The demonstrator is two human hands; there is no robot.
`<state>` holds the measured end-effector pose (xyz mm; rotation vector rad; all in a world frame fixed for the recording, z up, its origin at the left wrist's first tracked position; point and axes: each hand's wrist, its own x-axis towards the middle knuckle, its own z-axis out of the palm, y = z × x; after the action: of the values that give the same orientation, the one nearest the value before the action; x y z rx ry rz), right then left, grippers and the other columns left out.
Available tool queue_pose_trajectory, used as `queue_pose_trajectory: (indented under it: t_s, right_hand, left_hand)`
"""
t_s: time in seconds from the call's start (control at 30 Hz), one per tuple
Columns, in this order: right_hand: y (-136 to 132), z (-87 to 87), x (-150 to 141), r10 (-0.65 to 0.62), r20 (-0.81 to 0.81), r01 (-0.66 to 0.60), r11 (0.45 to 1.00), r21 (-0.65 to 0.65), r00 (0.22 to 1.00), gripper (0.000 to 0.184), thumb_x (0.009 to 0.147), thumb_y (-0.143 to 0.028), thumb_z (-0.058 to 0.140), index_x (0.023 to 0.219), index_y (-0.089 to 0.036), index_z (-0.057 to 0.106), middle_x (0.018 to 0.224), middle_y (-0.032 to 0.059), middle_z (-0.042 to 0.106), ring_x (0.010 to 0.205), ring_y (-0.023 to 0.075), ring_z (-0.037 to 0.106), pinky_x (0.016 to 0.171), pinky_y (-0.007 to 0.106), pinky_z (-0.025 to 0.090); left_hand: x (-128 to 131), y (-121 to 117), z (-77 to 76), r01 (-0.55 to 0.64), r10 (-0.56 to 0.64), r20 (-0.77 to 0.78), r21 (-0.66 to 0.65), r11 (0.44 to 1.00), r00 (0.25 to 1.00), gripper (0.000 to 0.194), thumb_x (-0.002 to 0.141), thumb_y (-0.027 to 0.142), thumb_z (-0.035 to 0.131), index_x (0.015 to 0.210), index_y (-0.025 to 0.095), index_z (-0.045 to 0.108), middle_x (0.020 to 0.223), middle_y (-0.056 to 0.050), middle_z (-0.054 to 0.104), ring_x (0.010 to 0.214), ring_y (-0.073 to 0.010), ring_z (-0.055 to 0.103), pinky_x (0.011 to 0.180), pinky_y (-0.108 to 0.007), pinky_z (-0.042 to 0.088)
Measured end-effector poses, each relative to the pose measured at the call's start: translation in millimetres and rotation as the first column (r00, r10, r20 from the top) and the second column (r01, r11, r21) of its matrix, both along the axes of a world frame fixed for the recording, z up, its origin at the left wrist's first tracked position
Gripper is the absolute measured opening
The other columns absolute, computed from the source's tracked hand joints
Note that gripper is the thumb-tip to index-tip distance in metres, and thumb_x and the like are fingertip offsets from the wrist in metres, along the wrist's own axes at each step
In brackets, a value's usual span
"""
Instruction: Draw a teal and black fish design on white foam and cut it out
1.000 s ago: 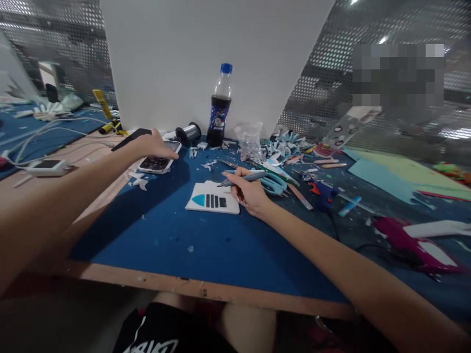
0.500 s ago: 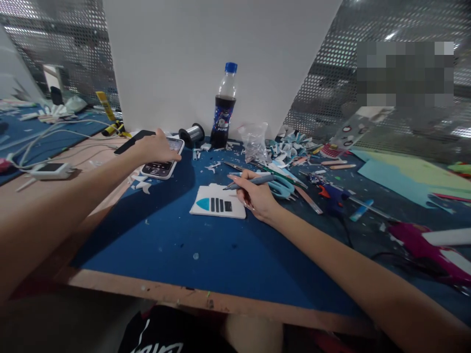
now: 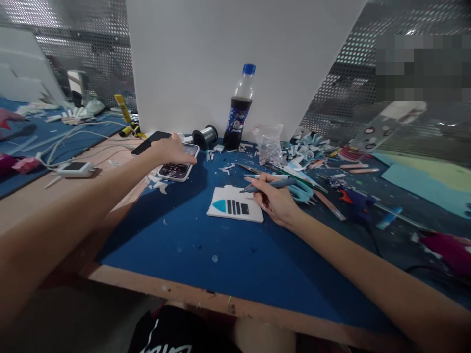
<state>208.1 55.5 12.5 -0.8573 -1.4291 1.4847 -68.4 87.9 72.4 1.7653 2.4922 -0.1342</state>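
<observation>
My right hand (image 3: 276,200) is closed around a grey-blue pen (image 3: 274,183). The pen's tip points down at the upper right of a small white padded piece (image 3: 218,212), which lies flat and bears a turquoise pointed shape (image 3: 220,205) and several black bars (image 3: 237,208). The edge of my palm lies by the piece's right side. Further left, my left hand (image 3: 172,150) reaches over a white-edged smartphone (image 3: 175,171) with a lit screen. Its thumb lies across the phone towards the right edge; the other fingers are mostly hidden. Light-blue-handled scissors (image 3: 302,192) lie behind my right hand.
A Pepsi bottle (image 3: 238,115) and a wire spool (image 3: 205,137) stand at the back. Beside them are a clear plastic bag (image 3: 270,143) and a heap of scraps (image 3: 307,147). A glue gun (image 3: 358,203) lies right. White cables (image 3: 62,135) and a dark flat object (image 3: 150,142) lie left.
The camera view has turned left, so everything sits further right in the picture. Both hands, the phone and the white piece keep nearly the same places on the table.
</observation>
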Motion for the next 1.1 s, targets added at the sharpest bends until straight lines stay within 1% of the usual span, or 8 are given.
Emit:
queue_pose_trajectory:
  t_s: [0.13, 0.27, 0.4, 0.5, 0.57, 0.7, 0.97, 1.1]
  right_hand:
    - [-1, 0.6, 0, -0.004, 0.006, 0.004, 1.0, -0.01, 1.0, 0.049, 0.073, -0.04, 0.086, 0.053, -0.023, 0.045, 0.034, -0.0055, 0.048, 0.026, 0.0047, 0.033, 0.03, 0.019, 0.022]
    - [-1, -0.5, 1, -0.016, 0.004, 0.016, 1.0, -0.007, 1.0, 0.047, 0.076, -0.036, 0.083, 0.053, -0.024, 0.044, 0.033, -0.0058, 0.047, 0.025, 0.0048, 0.033, 0.03, 0.019, 0.02]
    - [-1, -3.0, 1, -0.015, 0.006, 0.016, 1.0, -0.005, 1.0, 0.047, 0.079, -0.036, 0.082, 0.054, -0.024, 0.043, 0.033, -0.0063, 0.046, 0.024, 0.0053, 0.033, 0.029, 0.019, 0.022]
    - [0, -4.2, 2, -0.026, -0.003, 0.026, 1.0, -0.005, 1.0, 0.048, 0.078, -0.039, 0.083, 0.056, -0.024, 0.043, 0.034, -0.0067, 0.047, 0.024, 0.0051, 0.032, 0.028, 0.019, 0.022]
    - [-1, -3.8, 2, -0.034, -0.012, 0.034, 0.999, -0.006, 0.999, 0.047, 0.076, -0.042, 0.083, 0.056, -0.024, 0.044, 0.033, -0.0067, 0.047, 0.023, 0.0048, 0.031, 0.027, 0.019, 0.02]
    - [-3, 0.2, 2, -0.024, -0.015, 0.024, 1.0, -0.015, 1.0, 0.047, 0.074, -0.043, 0.086, 0.054, -0.023, 0.048, 0.031, -0.007, 0.045, 0.021, 0.0035, 0.029, 0.027, 0.018, 0.022]
    - [-7, 2.4, 1, -0.034, 0.005, 0.034, 0.999, -0.02, 0.999, 0.058, 0.075, -0.049, 0.088, 0.053, -0.023, 0.04, 0.033, -0.0084, 0.046, 0.022, 0.0038, 0.033, 0.025, 0.016, 0.023]
    - [-13, 2.1, -1, -0.103, -0.028, 0.106, 0.99, 0.092, 0.994, 0.059, 0.083, -0.043, 0.086, 0.055, -0.022, 0.039, 0.034, -0.0096, 0.045, 0.024, 0.0033, 0.036, 0.027, 0.015, 0.028]
  left_hand:
    - [3, -3, -0.5, 0.009, -0.008, -0.021, 0.04, 0.999, 1.0, 0.044, 0.101, 0.041, 0.067, 0.136, 0.017, 0.06, 0.137, -0.013, 0.062, 0.12, -0.0284, 0.065, 0.101, -0.051, 0.057]
    - [17, -11, 8.7, 0.051, -0.039, -0.067, 0.195, 0.979, 0.997, 0.045, 0.101, 0.041, 0.067, 0.138, 0.017, 0.059, 0.142, -0.013, 0.06, 0.125, -0.0307, 0.062, 0.105, -0.054, 0.055]
    - [46, -43, 10.6, 0.237, -0.246, -0.023, 0.356, 0.904, 0.969, 0.046, 0.101, 0.042, 0.066, 0.14, 0.018, 0.058, 0.145, -0.013, 0.057, 0.129, -0.0317, 0.06, 0.107, -0.056, 0.052]
    - [61, -74, -10.9, 0.427, -0.485, 0.166, 0.293, 0.855, 0.858, 0.055, 0.096, 0.05, 0.07, 0.136, 0.016, 0.056, 0.142, -0.015, 0.059, 0.125, -0.0308, 0.063, 0.102, -0.051, 0.056]
    - [62, -89, -32.4, 0.491, -0.55, 0.298, 0.253, 0.833, 0.78, 0.078, 0.078, 0.055, 0.084, 0.133, 0.014, 0.049, 0.154, -0.022, 0.052, 0.136, -0.0366, 0.059, 0.106, -0.045, 0.057]
    - [52, -96, -65.3, 0.555, -0.599, 0.495, 0.252, 0.793, 0.63, 0.062, 0.074, 0.061, 0.078, 0.11, 0.028, 0.039, 0.168, -0.017, 0.039, 0.15, -0.0368, 0.048, 0.098, -0.042, 0.062]
    - [39, -92, -76.9, 0.469, -0.538, 0.655, 0.302, 0.83, 0.531, 0.059, 0.072, 0.066, 0.073, 0.097, 0.03, 0.034, 0.164, -0.006, 0.047, 0.128, -0.038, 0.068, 0.068, -0.04, 0.065]
    - [38, -93, -78.6, 0.448, -0.509, 0.677, 0.285, 0.847, 0.532, 0.059, 0.071, 0.065, 0.076, 0.099, 0.031, 0.038, 0.16, -0.004, 0.053, 0.136, -0.0382, 0.061, 0.073, -0.039, 0.064]
